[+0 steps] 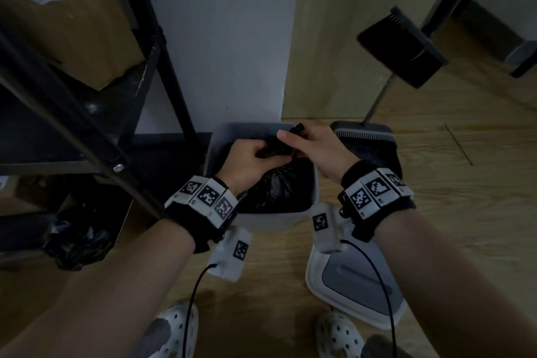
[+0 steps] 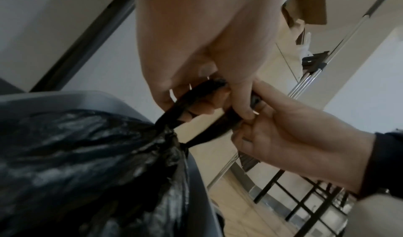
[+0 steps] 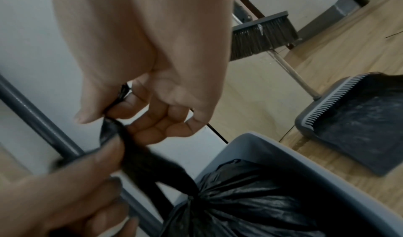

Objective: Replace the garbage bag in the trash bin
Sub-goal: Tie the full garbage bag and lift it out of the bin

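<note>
Above bin (image 1: 263, 222), bag's (image 1: 276, 186) twisted neck upward.

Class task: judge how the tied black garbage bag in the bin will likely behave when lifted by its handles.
The garbage bag is thin, crinkled film, so it will probably sag. The handles look twisted into narrow straps, so they may dig into fingers. It fills the bin, so it may drag.

Head view: high, looks steeply down over both forearms at bin (image 1: 220, 136) on floor, shoes at bottom edge. Left wrist view: low, close, faces up along left hand (image 2: 196, 39) toward wall. Right wrist view: close, faces along right hand (image 3: 135, 51), floor beyond. All three share bag (image 1: 273, 186) neck, bin rim.
</note>
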Tool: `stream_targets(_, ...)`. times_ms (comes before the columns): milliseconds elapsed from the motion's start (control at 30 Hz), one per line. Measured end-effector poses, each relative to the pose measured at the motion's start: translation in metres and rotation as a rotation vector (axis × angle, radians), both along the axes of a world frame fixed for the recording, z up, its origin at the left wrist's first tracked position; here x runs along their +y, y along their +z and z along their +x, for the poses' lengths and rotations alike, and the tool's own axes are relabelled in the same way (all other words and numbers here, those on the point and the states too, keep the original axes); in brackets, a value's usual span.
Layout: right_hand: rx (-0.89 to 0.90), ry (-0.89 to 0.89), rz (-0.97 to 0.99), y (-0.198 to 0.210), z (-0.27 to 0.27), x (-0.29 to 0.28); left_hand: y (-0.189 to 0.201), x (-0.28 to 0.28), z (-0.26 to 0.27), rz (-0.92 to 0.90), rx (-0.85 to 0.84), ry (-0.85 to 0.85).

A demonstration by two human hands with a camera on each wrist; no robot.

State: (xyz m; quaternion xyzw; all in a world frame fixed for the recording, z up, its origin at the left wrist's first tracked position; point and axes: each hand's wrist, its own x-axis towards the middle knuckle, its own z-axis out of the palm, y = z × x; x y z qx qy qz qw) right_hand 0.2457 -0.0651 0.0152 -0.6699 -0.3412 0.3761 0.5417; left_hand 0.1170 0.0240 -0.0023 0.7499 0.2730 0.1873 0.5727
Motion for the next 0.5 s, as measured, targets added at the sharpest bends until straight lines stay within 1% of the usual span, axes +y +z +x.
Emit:
stream_targets(67,-0.006,-0.010,0.005,-0.001,0.004,-0.002,-0.001,0.002,-0.001,0.016,0.016,0.016)
stream_targets(133,-0.003,-0.008,-0.004,-0.002,0.006,-0.004,0.000,0.004,-0.001,-0.014,0.009,0.016)
stream_targets(233,0.027,0.009,-0.048,-0.005,0.010,-0.007,0.000,0.008,0.000,-0.123,-0.015,0.101)
stream_targets(300,0.025,0.052,-0.122,-0.006,0.015,-0.010,0.001,0.012,0.000,-0.206,-0.021,0.154)
stream_targets(367,0.010,0.122,-0.189,-0.008,0.020,-0.014,0.000,0.015,-0.002,-0.316,-0.037,0.142)
stream_targets(400,0.008,0.126,-0.203,-0.009,0.022,-0.015,0.000,0.015,-0.003,-0.371,-0.049,0.126)
stream_targets(433,0.028,0.106,-0.191,-0.010,0.023,-0.017,0.000,0.015,-0.003,-0.406,-0.054,0.119)
stream_targets(500,0.144,0.033,-0.126,-0.008,0.024,-0.017,0.000,0.014,-0.003,-0.423,-0.058,0.133)
